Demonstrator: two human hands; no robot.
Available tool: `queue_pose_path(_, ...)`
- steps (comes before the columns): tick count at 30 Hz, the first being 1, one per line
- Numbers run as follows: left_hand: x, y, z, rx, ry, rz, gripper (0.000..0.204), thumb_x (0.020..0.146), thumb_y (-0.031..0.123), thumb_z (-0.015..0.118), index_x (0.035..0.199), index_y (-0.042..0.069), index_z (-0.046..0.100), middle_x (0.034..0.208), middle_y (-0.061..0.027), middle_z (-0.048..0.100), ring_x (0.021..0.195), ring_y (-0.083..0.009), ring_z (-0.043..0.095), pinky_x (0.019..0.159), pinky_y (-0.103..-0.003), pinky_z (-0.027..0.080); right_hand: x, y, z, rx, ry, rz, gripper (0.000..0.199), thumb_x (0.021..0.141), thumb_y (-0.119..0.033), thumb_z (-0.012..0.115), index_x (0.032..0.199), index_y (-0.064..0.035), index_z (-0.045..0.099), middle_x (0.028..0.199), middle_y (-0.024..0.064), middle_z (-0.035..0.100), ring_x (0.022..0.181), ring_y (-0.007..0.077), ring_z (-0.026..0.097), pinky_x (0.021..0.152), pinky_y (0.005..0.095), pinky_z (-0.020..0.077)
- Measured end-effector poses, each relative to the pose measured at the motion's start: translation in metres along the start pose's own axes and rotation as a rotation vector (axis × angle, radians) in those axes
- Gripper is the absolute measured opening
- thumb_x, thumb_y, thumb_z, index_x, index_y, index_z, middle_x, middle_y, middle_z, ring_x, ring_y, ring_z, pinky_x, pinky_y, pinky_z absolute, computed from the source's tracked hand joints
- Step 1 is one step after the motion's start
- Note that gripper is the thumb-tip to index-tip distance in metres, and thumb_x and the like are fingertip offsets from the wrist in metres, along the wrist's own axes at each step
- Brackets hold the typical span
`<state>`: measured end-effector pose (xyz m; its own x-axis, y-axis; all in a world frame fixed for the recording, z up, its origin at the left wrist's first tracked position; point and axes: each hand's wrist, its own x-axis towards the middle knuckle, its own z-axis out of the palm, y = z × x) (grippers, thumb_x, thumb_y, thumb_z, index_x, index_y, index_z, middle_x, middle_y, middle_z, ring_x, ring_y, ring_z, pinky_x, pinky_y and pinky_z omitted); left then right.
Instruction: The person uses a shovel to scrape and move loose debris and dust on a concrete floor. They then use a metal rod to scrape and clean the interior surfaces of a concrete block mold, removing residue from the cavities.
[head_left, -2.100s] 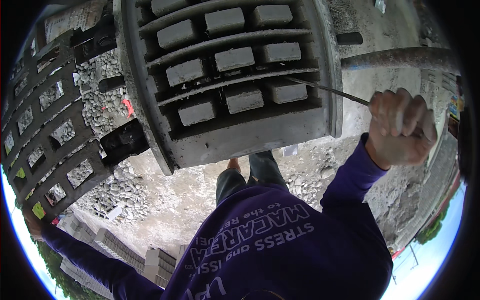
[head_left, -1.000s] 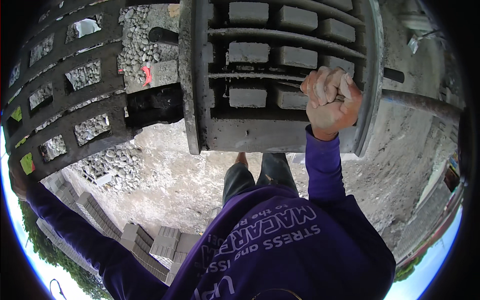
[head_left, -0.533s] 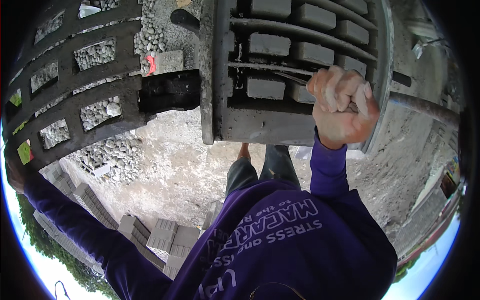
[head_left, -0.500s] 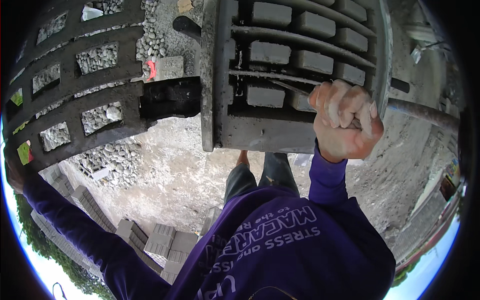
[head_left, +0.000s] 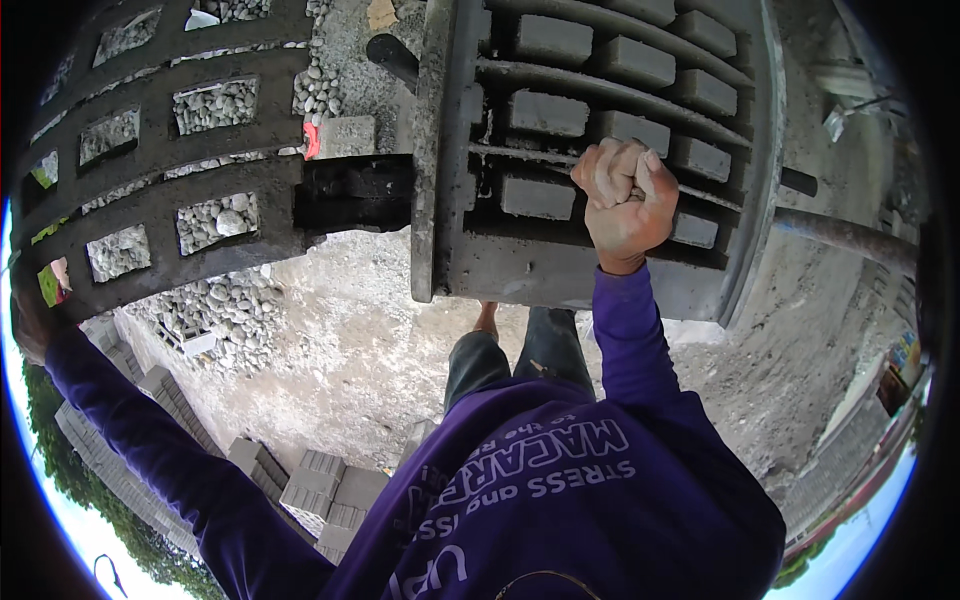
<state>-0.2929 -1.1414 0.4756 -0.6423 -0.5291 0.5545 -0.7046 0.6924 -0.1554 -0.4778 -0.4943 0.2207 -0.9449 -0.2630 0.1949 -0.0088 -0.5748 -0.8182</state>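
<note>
My right hand (head_left: 630,200) is closed in a fist above a grey metal block mould (head_left: 560,268), over its near rows. In the earlier frame a thin pointed rod stuck out of this fist; now the hand hides it. Inside the mould sit rows of grey rectangular blocks (head_left: 537,197) with dark slots between them. To the left, a dark, cement-coated grid frame (head_left: 165,215) with rectangular openings joins the mould by a thick dark bar (head_left: 355,190). At the far left edge, my left hand (head_left: 35,325) is at the near corner of that frame; its fingers are hidden in shadow.
Gravel (head_left: 225,310) lies beneath and beside the grid frame. Stacked concrete blocks (head_left: 325,490) stand at the lower left. A dark round handle (head_left: 392,60) sticks out of the mould's left side, and a rusty pipe (head_left: 845,238) extends to the right.
My right fist has moved left across the mould, and the thin rod no longer shows. The mould and grid frame sit slightly farther right in view. My left hand stays at the frame's corner.
</note>
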Motion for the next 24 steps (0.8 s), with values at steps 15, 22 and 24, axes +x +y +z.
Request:
queue_pose_path(15,-0.001,0.008,-0.001,-0.012,-0.004,0.031,0.051,0.092,0.054,0.047,0.125,0.020,0.066,0.120,-0.0028,0.069,0.107,-0.0181,0.063,0.096,-0.032,0.043,-0.012,-0.004,-0.001,-0.022,-0.048,0.062,0.050,0.096,-0.046,0.036,0.062,-0.0100,0.032,0.058,0.0019,0.034,0.052,0.0138,0.029,0.053,0.0313,0.0255)
queue_pose_path(22,-0.005,-0.004,-0.012,0.003,0.011,0.091,0.051,0.092,0.053,0.047,0.125,0.020,0.066,0.120,-0.0028,0.069,0.107,-0.0178,0.063,0.095,-0.031,0.043,0.001,-0.028,0.015,0.083,-0.076,0.051,0.049,0.096,-0.044,0.036,0.060,-0.0107,0.034,0.057,0.0026,0.034,0.051,0.0149,0.029,0.055,0.0308,0.0268)
queue_pose_path(24,-0.005,0.008,-0.003,-0.030,0.009,0.106,0.050,0.092,0.052,0.047,0.125,0.020,0.067,0.119,-0.0028,0.069,0.106,-0.0178,0.063,0.095,-0.031,0.043,-0.014,0.010,0.008,0.005,0.017,0.076,0.048,0.096,-0.039,0.039,0.060,-0.0096,0.031,0.056,0.0025,0.033,0.051,0.0152,0.029,0.054,0.0312,0.0265)
